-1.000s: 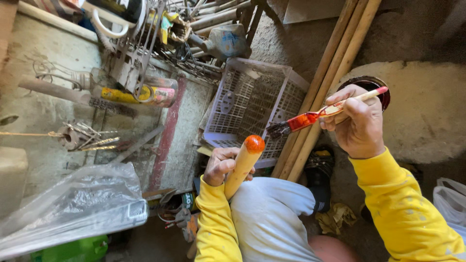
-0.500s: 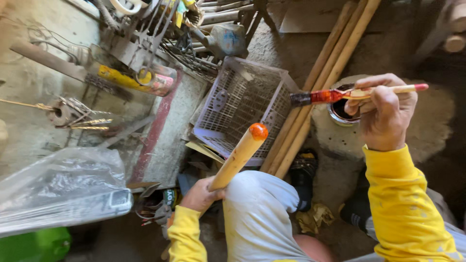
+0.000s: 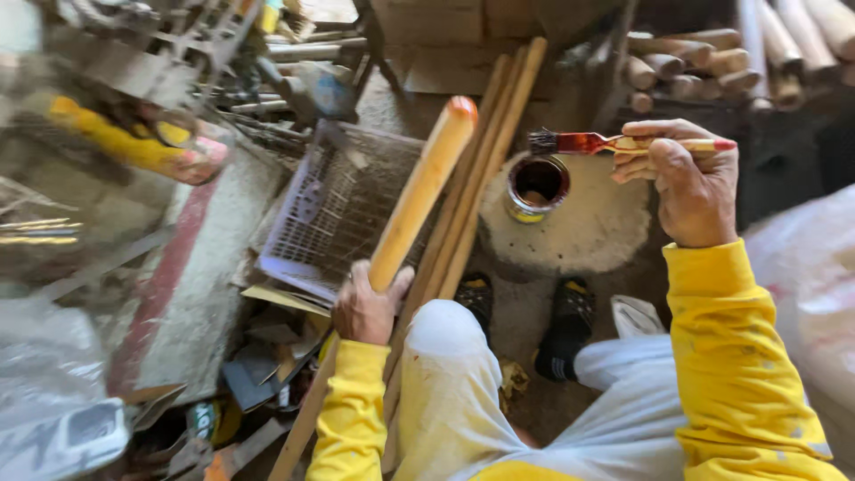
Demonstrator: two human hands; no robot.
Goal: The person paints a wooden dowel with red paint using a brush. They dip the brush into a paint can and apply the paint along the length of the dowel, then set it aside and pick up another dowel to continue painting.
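My left hand (image 3: pixel 367 307) grips a round wooden stick (image 3: pixel 420 191) near its lower part; the stick leans up and away, and its top end is painted orange-red. My right hand (image 3: pixel 690 183) holds a small paintbrush (image 3: pixel 606 142) by its yellow handle, the dark bristles pointing left, wet with red paint. The brush hovers just above and right of an open paint can (image 3: pixel 537 187) that stands on a round pale stone block (image 3: pixel 588 227). Yellow sleeves and whitish trousers show below.
Several bare wooden poles (image 3: pixel 485 169) lie leaning beside my left knee. A white wire basket (image 3: pixel 325 214) rests to the left. Metal scrap and tools crowd the upper left, stacked wooden rods (image 3: pixel 704 62) the upper right. A plastic bag (image 3: pixel 44 392) lies at lower left.
The view has swung right and down. My right hand carried the brush rightward to the paint can. The stick in my left hand stayed upright, and its grip did not change.
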